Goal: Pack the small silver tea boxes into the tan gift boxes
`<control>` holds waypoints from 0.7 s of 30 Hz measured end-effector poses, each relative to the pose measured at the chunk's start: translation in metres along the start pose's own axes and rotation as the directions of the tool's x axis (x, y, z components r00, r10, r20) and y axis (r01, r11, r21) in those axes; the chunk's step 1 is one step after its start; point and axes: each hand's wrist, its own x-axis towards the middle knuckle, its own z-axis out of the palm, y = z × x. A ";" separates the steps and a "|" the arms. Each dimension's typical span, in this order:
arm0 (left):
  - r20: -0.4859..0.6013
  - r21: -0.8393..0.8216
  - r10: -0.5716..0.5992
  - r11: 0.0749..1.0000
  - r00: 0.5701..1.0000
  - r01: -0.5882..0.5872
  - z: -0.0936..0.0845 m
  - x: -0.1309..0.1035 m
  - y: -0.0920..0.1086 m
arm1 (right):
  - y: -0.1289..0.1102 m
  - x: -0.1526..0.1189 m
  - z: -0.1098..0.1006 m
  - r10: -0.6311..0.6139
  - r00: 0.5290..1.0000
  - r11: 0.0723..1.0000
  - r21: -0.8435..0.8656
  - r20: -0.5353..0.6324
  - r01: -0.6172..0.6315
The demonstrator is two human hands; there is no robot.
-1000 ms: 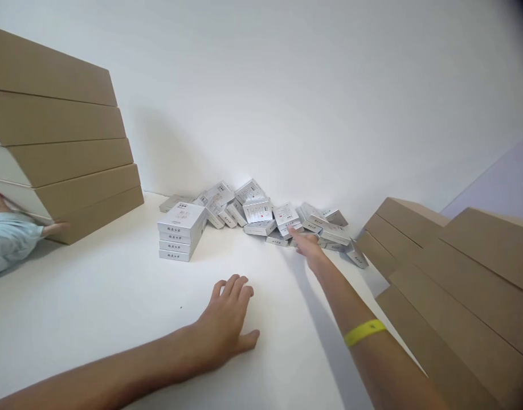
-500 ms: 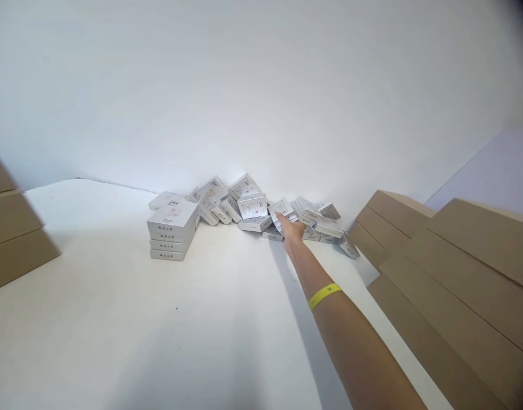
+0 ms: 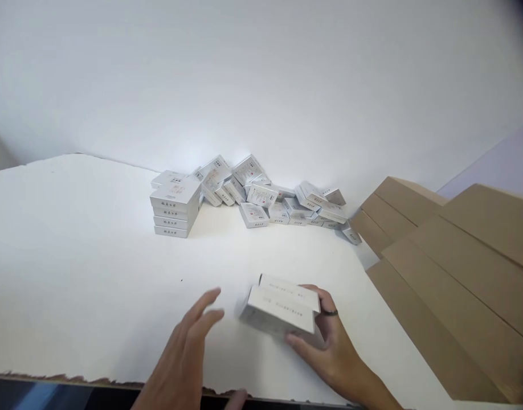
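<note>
Toward the rear edge of the white table [image 3: 94, 256], left of its midpoint, stands a squared stack of four flat silver-white rectangular cartons [image 3: 174, 193] with dark printing on their end faces. One similar carton lies directly behind it. Near the ragged brown front edge [image 3: 77, 379], the left hand [image 3: 180, 356] is raised with its fingers extended and parted; it holds nothing and is clear of all cartons. Along the rear edge, from the stack toward the right edge, runs a loose heap of matching silver-white cartons [image 3: 261, 195], several tilted and overlapping. Forward of the heap, toward the front edge, is a pair of silver-white cartons [image 3: 281, 307], set side against side and tilted. The right hand [image 3: 332, 347] grips the pair from its right end, thumb on the near side and fingers on the far side; a dark ring [image 3: 330, 312] is worn on one finger. Whether the pair touches the table cannot be determined. At the right edge stand large brown cardboard boxes [image 3: 453, 279] in stacked tiers.
</note>
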 end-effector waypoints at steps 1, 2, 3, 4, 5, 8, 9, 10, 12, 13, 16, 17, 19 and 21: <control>0.051 0.006 0.008 1.000 0.999 -0.008 -0.001 0.006 -0.002 | 0.000 -0.006 0.005 0.010 0.998 1.000 -0.012 0.057 -0.010; 0.109 0.002 0.003 1.000 0.994 -0.003 -0.001 0.011 -0.004 | -0.001 -0.010 0.009 0.030 0.996 0.999 -0.015 0.089 -0.029; 0.162 -0.012 -0.015 1.000 0.987 0.017 -0.001 0.015 -0.005 | -0.003 -0.012 0.013 0.046 0.994 0.999 -0.016 0.104 -0.044; 0.203 -0.027 -0.041 0.998 0.978 0.048 0.000 0.017 -0.005 | -0.005 -0.014 0.016 0.058 0.993 0.998 -0.019 0.102 -0.056; 0.228 -0.042 -0.072 0.996 0.971 0.084 0.001 0.018 -0.005 | -0.007 -0.016 0.017 0.066 0.994 0.998 -0.026 0.090 -0.064; 0.246 -0.096 -0.148 0.980 0.958 0.176 0.005 0.019 -0.001 | -0.009 -0.020 0.018 0.082 0.994 0.995 -0.066 0.075 -0.077; 0.257 -0.116 -0.156 0.975 0.954 0.191 0.006 0.020 0.001 | -0.008 -0.022 0.017 0.088 0.993 0.993 -0.089 0.084 -0.081; 0.271 -0.131 -0.154 0.972 0.950 0.195 0.006 0.021 0.003 | -0.006 -0.024 0.015 0.093 0.991 0.990 -0.113 0.093 -0.083; 0.290 -0.138 -0.135 0.974 0.947 0.181 0.006 0.026 0.005 | 0.001 -0.028 0.009 0.077 0.990 0.989 -0.136 0.117 -0.060; 0.293 -0.132 -0.130 0.976 0.947 0.174 0.004 0.028 0.006 | 0.005 -0.030 0.006 0.061 0.990 0.990 -0.130 0.125 -0.045; 0.294 -0.101 -0.153 0.977 0.944 0.189 0.001 0.032 0.006 | 0.014 -0.035 -0.004 0.073 0.992 0.994 -0.095 0.105 -0.063; 0.300 -0.093 -0.158 0.977 0.941 0.194 0.000 0.032 0.006 | 0.015 -0.035 -0.007 0.093 0.992 0.992 -0.089 0.085 -0.085; 0.307 -0.086 -0.157 0.978 0.939 0.191 0.000 0.031 0.006 | 0.013 -0.035 -0.008 0.120 0.991 0.990 -0.080 0.056 -0.115; 0.318 -0.081 -0.145 0.980 0.937 0.180 0.001 0.029 0.008 | 0.007 -0.033 -0.005 0.103 0.991 0.994 -0.050 0.088 -0.099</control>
